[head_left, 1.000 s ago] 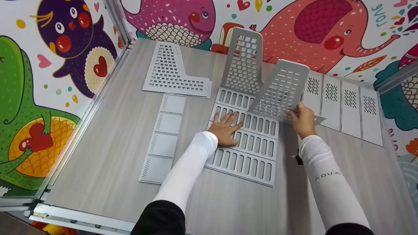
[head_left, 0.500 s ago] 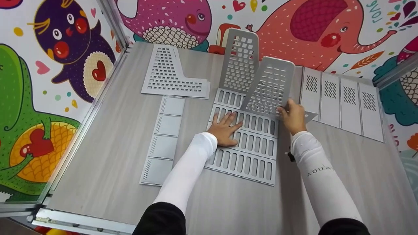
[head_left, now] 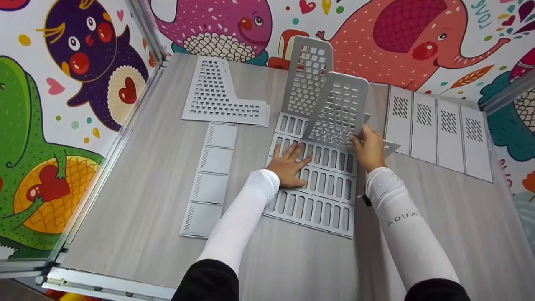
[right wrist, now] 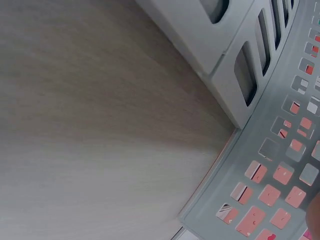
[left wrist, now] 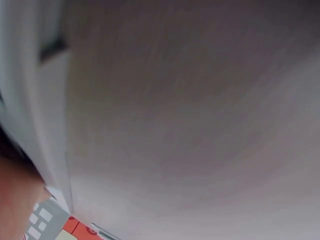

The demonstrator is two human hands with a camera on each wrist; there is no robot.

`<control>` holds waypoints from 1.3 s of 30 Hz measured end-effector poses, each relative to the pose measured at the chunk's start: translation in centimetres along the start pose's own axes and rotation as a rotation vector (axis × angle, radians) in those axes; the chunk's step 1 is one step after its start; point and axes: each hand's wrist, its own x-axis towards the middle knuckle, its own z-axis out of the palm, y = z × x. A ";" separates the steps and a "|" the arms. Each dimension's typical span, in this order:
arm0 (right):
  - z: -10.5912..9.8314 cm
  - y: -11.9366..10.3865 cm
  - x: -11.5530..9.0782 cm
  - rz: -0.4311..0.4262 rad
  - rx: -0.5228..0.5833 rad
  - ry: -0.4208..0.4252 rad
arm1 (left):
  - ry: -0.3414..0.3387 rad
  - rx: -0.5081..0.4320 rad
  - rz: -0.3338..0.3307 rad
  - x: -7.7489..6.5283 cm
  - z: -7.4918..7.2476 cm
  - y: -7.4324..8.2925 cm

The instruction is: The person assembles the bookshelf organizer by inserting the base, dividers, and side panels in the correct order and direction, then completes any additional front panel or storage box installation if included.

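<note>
Okay, so the bit that matters here is how the front gray panel (head_left: 337,109) sits against the slotted sheet (head_left: 324,197). The sheet lies around the middle of the frame, long side running up and away from the person, and the panel stands up near its far part, tall axis tipping toward the upper right, bottom corner poking out past the sheet's right edge. The right hand (head_left: 370,149) is the closer one, thumb and fingers curled in a pinch on the panel's lower right. The left hand (head_left: 287,167) is flat with fingers spread, pressing on the sheet and gripping nothing, just lower left of the panel. Main thing in the way looks to be the rear gray panel (head_left: 304,79), upright right behind and overlapped in the head view; can't tell if the two touch. Elsewhere on the desk (head_left: 125,167): white L-shaped panels (head_left: 225,94) at upper left, a narrow strip (head_left: 209,179) below them, and a wide creased sheet (head_left: 441,138) toward the right, near the panel's pointed corner. The left wrist view is mostly blur, so not much help there.
</note>
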 end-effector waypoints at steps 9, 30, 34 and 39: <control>1.1 -1.1 0.0 -0.014 0.011 -0.011 | -0.031 -0.028 -0.005 -0.5 -0.5 0.0; 4.5 -6.2 1.4 -0.012 -0.033 0.020 | -0.073 0.012 -0.021 0.2 -1.4 0.4; 4.6 -6.1 1.5 -0.008 -0.033 0.008 | -0.083 0.003 -0.018 0.4 -1.2 0.4; 3.9 -6.0 1.7 -0.066 -0.038 -0.098 | -0.107 -0.024 -0.023 0.4 -1.3 0.3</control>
